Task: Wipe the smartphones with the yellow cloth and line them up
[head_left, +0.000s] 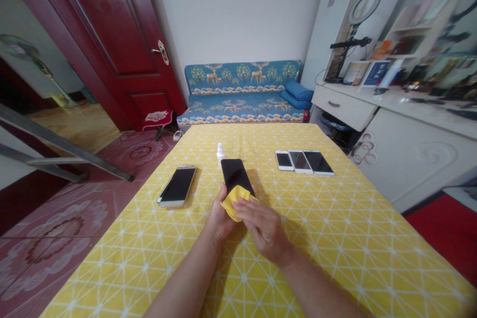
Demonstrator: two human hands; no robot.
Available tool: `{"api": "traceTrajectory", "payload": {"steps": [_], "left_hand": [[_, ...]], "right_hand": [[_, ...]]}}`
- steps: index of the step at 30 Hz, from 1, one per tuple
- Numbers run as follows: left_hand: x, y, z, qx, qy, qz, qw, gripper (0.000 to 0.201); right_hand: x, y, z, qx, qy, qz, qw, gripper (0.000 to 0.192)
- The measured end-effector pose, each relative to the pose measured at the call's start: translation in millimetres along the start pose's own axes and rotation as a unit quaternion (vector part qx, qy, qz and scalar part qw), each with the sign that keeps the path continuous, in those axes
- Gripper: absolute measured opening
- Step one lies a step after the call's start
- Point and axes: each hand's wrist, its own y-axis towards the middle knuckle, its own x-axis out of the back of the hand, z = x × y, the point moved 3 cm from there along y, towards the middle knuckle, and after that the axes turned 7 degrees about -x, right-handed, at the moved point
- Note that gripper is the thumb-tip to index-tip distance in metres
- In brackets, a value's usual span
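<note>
Fingers: left hand (pixel 219 218) has its fingers curled shut around the near end of the black phone (pixel 235 175) and the edge of the yellow cloth (pixel 234 198); right hand (pixel 263 226) lies flat, fingers stretched out and pressed on top of the cloth, gripping nothing.
Black phone: lies screen up on the bench (pixel 335 238), near its middle, just beyond the hands at 12 o'clock; its near end is covered by the cloth.
Yellow cloth: bunched over the phone's near end, between the two hands and touching both.
White bottle (pixel 220 153): small, upright, just beside the phone's far left corner, at 11 o'clock from the hands.
Silver phone (pixel 177 186): screen up, at 10 o'clock from the hands, apart from the black phone.
Three phones (pixel 303 162): side by side in a row, edges touching or nearly so, at 1 o'clock, well apart from the hands.
Bench cover: yellow with a white line pattern.
Sofa (pixel 242 92): blue, patterned, beyond the far edge at 12 o'clock.
</note>
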Motion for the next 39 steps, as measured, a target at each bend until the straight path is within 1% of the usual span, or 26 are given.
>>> {"api": "traceTrajectory", "payload": {"steps": [2, 5, 8, 11, 16, 19, 21, 24, 28, 30, 32, 35, 37, 39], "left_hand": [[0.1, -1, -1, -0.007, 0.0, -0.015, 1.0, 0.067], [-1.6, -3, -1, -0.019, 0.027, -0.043, 0.999, 0.062], [-5.2, -4, 1, -0.033, 0.072, -0.048, 0.996, 0.056], [-6.7, -5, 4, -0.023, 0.13, -0.04, 0.991, 0.052], [-3.7, -8, 14, 0.046, 0.22, -0.006, 0.974, 0.053], [-4.5, -10, 18, 0.039, 0.228, 0.023, 0.973, 0.048], [-7.3, -11, 19, 0.028, 0.227, 0.059, 0.972, 0.045], [-10.4, -12, 20, 0.038, 0.237, 0.106, 0.965, 0.045], [-8.2, -11, 19, 0.047, 0.23, 0.114, 0.965, 0.046], [-7.4, -9, 18, 0.036, 0.222, 0.116, 0.967, 0.046], [-7.6, -8, 17, 0.017, 0.214, 0.116, 0.97, 0.049], [-8.4, -4, 15, -0.043, 0.196, 0.096, 0.975, 0.053], [-8.3, -2, 13, -0.093, 0.186, 0.075, 0.975, 0.057], [-7.5, 0, 12, -0.129, 0.182, 0.051, 0.973, 0.06]], "right_hand": [[2, 0, -3, 0.003, -0.014, -0.004, 1.0, 0.043], [3, 1, -12, -0.012, -0.03, -0.028, 0.999, 0.044], [3, 1, -21, -0.028, -0.039, -0.039, 0.998, 0.043], [4, 2, -29, -0.044, -0.047, -0.045, 0.997, 0.044], [13, 5, -42, -0.073, -0.05, -0.088, 0.992, 0.045], [20, 5, -49, -0.106, -0.043, -0.122, 0.986, 0.044], [25, 3, -54, -0.14, -0.03, -0.156, 0.977, 0.042], [32, 0, -62, -0.204, 0.006, -0.212, 0.956, 0.038], [37, -5, -72, -0.298, 0.069, -0.267, 0.914, 0.038], [37, -8, -74, -0.327, 0.088, -0.288, 0.896, 0.04], [33, -9, -74, -0.341, 0.096, -0.3, 0.886, 0.042], [23, -10, -68, -0.346, 0.105, -0.283, 0.888, 0.043], [17, -9, -62, -0.346, 0.114, -0.262, 0.894, 0.041], [13, -9, -57, -0.346, 0.118, -0.248, 0.897, 0.041]]}}
